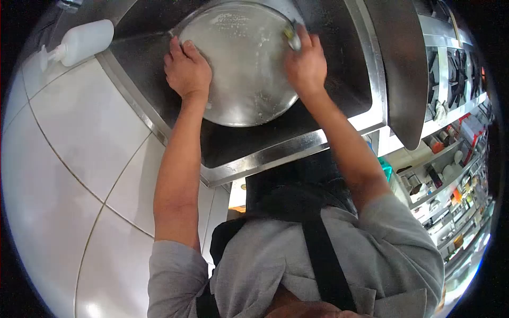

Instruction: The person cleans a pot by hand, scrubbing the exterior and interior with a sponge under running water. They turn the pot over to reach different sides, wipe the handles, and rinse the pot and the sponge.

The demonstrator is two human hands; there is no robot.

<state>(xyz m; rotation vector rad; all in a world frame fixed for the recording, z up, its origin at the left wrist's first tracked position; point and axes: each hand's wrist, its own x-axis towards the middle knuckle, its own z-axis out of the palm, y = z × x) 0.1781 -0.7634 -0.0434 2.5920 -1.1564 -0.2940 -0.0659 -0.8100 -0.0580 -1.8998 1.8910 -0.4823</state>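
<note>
A large round metal tray point(238, 63), wet and streaked with suds, lies tilted in the steel sink point(222, 146). My left hand point(188, 69) grips its left rim, thumb on the inner side and fingers over the edge. At the right rim, my right hand point(307, 63) is closed around a small scrubbing sponge point(290, 37), yellow-green with a whitish part. Motion blurs that hand a little, and most of the sponge is hidden behind the fingers.
A white pump bottle point(87, 42) lies on the white tiled counter point(69, 132) left of the sink. Beyond a dark metal panel point(405, 69) on the right is a stove point(456, 74). Shelves point(445, 185) crowded with kitchen items stand at the lower right.
</note>
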